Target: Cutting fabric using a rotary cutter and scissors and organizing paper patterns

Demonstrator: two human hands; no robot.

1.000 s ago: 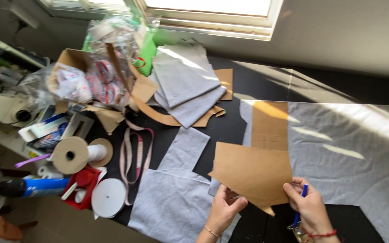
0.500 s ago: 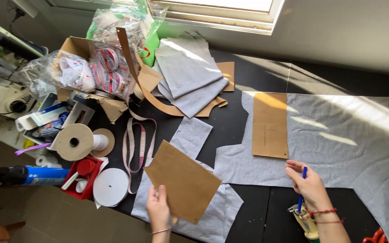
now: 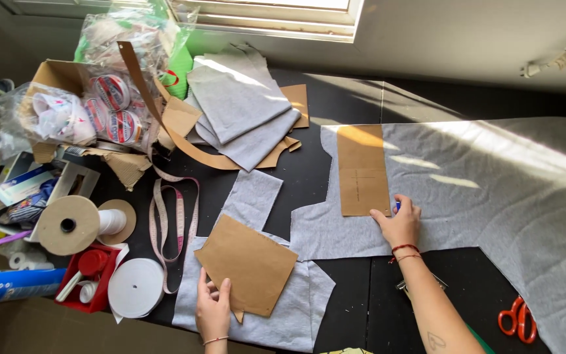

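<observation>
Cardboard pattern piece [image 3: 249, 263], brown, lies nearest me on a cut grey fabric panel [image 3: 276, 314] at the table's front edge. My left hand [image 3: 213, 308] rests on its lower left edge, fingers spread and flat, gripping nothing. To set it well, I judge it should lie flat and inside the panel's edges. Farther out, my right hand [image 3: 397, 221] presses the lower right corner of a narrow cardboard rectangle [image 3: 363, 172] on the large grey cloth [image 3: 492, 190], fingers curled round a small blue marker [image 3: 396, 207]. Red scissors [image 3: 517, 319] lie right; measuring tape [image 3: 177, 223] left.
</observation>
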